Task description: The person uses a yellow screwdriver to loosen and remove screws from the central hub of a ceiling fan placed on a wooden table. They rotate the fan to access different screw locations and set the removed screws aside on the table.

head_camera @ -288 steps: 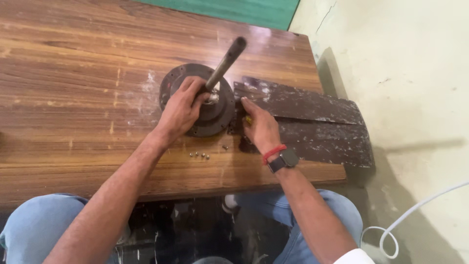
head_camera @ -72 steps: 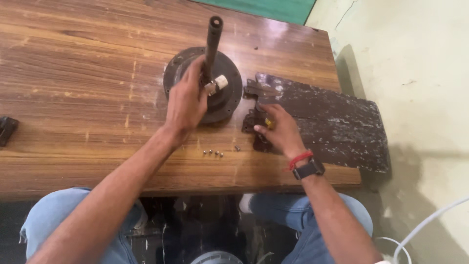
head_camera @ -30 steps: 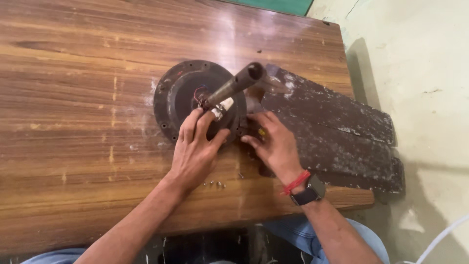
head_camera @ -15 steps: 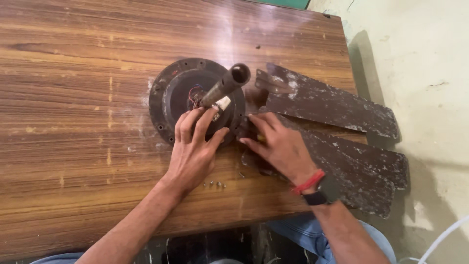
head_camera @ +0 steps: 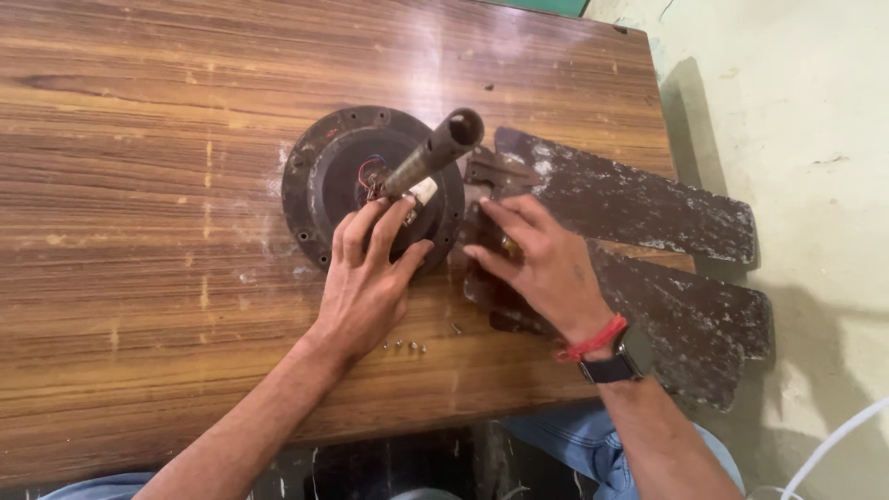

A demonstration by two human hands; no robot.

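Head view: fan motor [head_camera: 370, 185] flat on table [head_camera: 139, 185], rod upright. Left hand [head_camera: 370, 278] spread on its rim, gripping nothing. Right hand [head_camera: 542, 264] pinching small yellow piece at blade [head_camera: 639, 194] bracket. Screws [head_camera: 405, 346] loose nearby; fastening seemingly unfinished.

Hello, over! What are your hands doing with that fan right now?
Left hand pressing on fan motor. Right hand pinching blade bracket. Loose screws near wrist.
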